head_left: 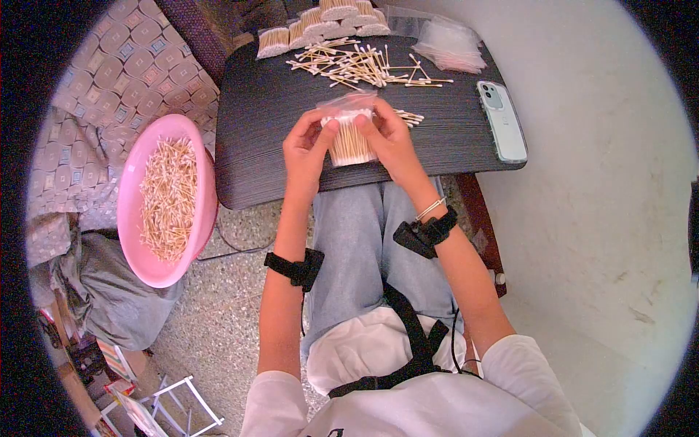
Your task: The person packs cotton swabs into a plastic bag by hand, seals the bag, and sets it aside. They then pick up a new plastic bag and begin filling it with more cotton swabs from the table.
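Above the near edge of the dark wood-grain table (262,138), the left hand (389,135) and right hand (309,142) were clamped on opposite sides of a clear plastic bag of cotton swabs (352,138), both thumbs on its front. A pink basin (129,211) of loose swabs stood beside the table, to the right-hand side. Just beyond the bag lay a few swabs (409,117); farther off, a scattered pile of swabs (357,64), a smartphone (504,124) at the left edge, empty plastic bags (448,45) and stacked filled bags (320,25).

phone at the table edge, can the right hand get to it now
Probably yes: the phone lies near the right hand, with mostly bare tabletop between them. That hand is gripping the bag of cotton swabs, though, so it would likely need to let go first.
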### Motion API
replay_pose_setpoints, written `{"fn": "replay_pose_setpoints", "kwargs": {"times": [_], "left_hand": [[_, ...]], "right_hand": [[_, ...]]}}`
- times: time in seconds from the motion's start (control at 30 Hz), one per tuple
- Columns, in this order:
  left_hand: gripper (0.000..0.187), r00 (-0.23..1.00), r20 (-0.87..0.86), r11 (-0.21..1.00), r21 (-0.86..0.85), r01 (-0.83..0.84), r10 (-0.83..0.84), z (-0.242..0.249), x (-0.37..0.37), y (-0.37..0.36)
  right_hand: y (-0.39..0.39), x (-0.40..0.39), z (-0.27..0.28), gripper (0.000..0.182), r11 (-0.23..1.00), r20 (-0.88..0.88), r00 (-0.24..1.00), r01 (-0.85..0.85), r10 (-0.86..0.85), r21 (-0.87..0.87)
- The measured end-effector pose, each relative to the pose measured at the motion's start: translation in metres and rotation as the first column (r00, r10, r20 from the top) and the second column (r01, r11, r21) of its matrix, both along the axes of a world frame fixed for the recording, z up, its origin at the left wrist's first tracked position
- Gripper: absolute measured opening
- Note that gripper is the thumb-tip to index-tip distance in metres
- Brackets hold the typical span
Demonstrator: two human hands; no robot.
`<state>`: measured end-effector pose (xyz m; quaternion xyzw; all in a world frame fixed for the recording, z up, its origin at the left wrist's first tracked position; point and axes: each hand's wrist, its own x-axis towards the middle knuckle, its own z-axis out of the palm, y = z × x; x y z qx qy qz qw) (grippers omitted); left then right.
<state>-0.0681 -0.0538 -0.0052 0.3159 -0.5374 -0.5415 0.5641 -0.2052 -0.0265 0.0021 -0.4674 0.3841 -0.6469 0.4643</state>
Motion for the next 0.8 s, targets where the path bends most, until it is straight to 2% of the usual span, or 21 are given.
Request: {"fn": "replay_pose_setpoints", "kwargs": {"times": [0.1, 0.2, 0.3, 0.4, 0.6, 0.8], "left_hand": [[0.017, 1.0, -0.025, 0.998, 0.055, -0.001, 0.003, -0.002, 0.001, 0.0], [0.016, 1.0, -0.028, 0.999, 0.034, 0.005, -0.004, -0.003, 0.001, -0.001], [0.013, 0.999, -0.031, 0.996, 0.088, 0.021, -0.019, -0.003, 0.001, 0.0], [0.011, 1.0, -0.003, 0.996, 0.083, 0.023, -0.023, 0.001, 0.002, 0.001], [0.01, 0.999, 0.026, 0.994, 0.097, 0.041, -0.044, -0.003, 0.003, 0.0], [0.011, 0.999, -0.004, 0.991, 0.132, 0.032, -0.032, -0.003, 0.002, 0.0]], "right_hand": [[-0.004, -0.007, -0.008, 0.023, 1.0, -0.049, 0.999, 0.001, -0.002, -0.025], [-0.004, -0.008, -0.009, 0.019, 0.997, -0.089, 0.995, 0.038, -0.043, -0.063], [-0.004, -0.003, -0.008, 0.016, 0.989, -0.066, 0.99, 0.117, -0.124, -0.093], [-0.001, -0.006, -0.008, 0.016, 0.994, -0.153, 0.983, 0.105, -0.102, 0.017], [-0.004, -0.007, -0.013, 0.018, 0.988, -0.212, 0.965, 0.146, -0.153, -0.048], [-0.002, -0.006, -0.009, 0.017, 0.99, -0.203, 0.969, 0.138, -0.139, -0.022]]}}
